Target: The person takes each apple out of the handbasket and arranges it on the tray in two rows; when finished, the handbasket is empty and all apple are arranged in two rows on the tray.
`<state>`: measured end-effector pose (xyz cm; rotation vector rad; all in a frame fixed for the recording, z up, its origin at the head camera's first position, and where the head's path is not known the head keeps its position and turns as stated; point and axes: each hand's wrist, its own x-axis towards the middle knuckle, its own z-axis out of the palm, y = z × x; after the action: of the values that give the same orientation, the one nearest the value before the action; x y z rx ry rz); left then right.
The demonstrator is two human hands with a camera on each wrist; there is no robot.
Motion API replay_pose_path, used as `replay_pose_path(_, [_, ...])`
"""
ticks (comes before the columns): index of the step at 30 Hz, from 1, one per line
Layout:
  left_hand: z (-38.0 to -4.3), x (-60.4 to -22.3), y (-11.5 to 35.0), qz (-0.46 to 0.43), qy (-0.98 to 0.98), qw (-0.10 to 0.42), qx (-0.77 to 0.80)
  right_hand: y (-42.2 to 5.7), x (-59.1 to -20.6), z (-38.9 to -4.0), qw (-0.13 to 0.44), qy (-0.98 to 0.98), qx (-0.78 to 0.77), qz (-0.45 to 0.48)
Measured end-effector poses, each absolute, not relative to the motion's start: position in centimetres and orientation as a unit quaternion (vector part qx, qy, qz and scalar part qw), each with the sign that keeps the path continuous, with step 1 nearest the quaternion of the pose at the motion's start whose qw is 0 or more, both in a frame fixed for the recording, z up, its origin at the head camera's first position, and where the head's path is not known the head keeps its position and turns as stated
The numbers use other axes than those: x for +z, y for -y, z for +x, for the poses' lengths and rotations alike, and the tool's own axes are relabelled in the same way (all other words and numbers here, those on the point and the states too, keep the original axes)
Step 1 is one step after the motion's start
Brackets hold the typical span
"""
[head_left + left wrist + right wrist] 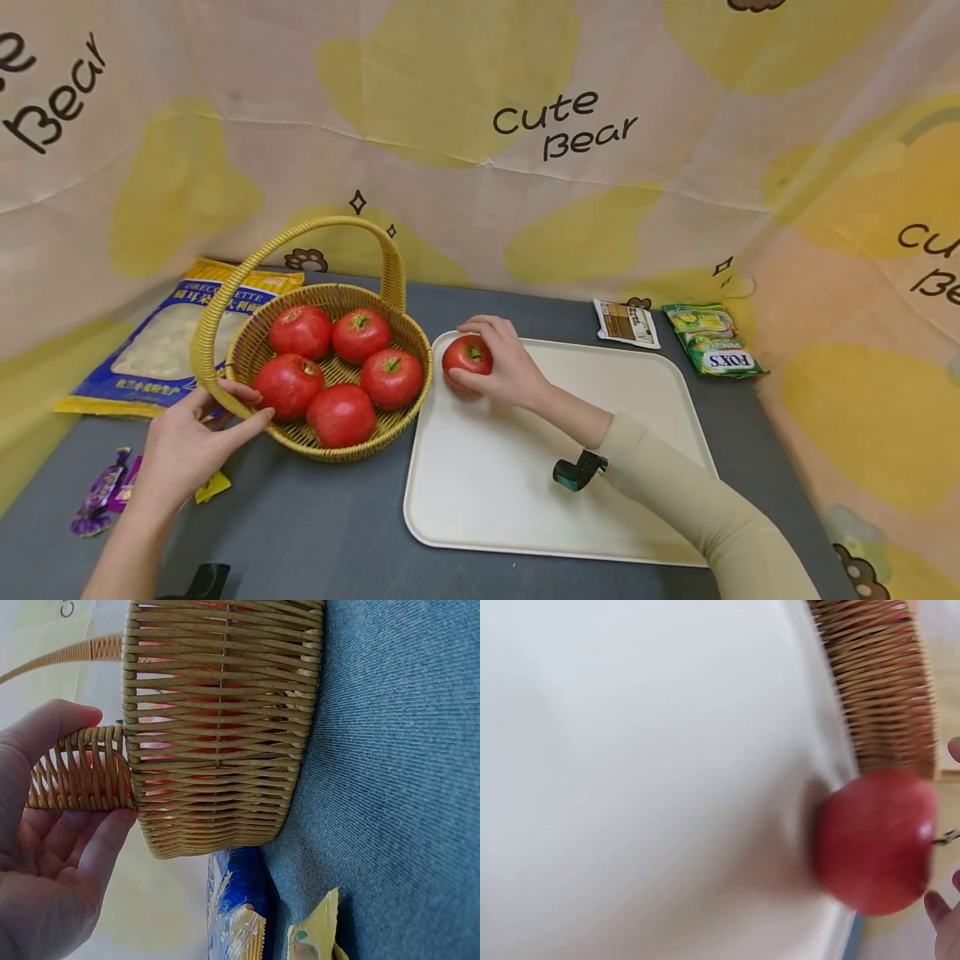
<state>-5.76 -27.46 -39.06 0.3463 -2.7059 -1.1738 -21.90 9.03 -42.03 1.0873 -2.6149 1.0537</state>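
While left hand grips handle of basket, left of frame, right hand is at apple, mid-frame, over upper-left corner of tray — fingers parted around it, whether gripping cannot tell. Five more apples inside basket. Blue bag partly behind basket — farther left on tabletop.

Left hand: thumb and fingers bent in a grip
Left forearm: bare, extended forward
Right hand: thumb and fingers curved, spread apart
Right forearm: angled forward and leftward
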Motion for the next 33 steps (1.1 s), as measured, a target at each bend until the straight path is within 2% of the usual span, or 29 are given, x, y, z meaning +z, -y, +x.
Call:
replay_pose_path(3, [-5.7,-39.1,27.5,0.116,0.906,0.089,-0.396,-7.7,-40.0,-22.1,0.048,0.841,0.366,0.395])
replay_pose_path(7, [-5.7,-39.2,27.6,0.117,0.904,0.091,-0.402,-5.4,-38.0,-22.1,-0.023,0.816,0.367,0.445])
replay_pose_path(11, [-5.6,-39.2,27.6,0.116,0.903,0.090,-0.404,-3.0,-37.4,-21.9,-0.085,0.816,0.297,0.489])
replay_pose_path(15, [-5.6,-39.2,27.6,0.118,0.903,0.090,-0.403,-1.2,-37.6,-21.6,-0.112,0.837,0.211,0.493])
replay_pose_path(24, [-5.8,-39.3,27.4,0.115,0.904,0.090,-0.403,1.0,-38.0,-21.0,-0.119,0.877,0.092,0.456])
replay_pose_path(33, [-5.8,-39.3,27.4,0.120,0.905,0.087,-0.399,1.2,-38.3,-21.1,-0.094,0.879,0.081,0.459])
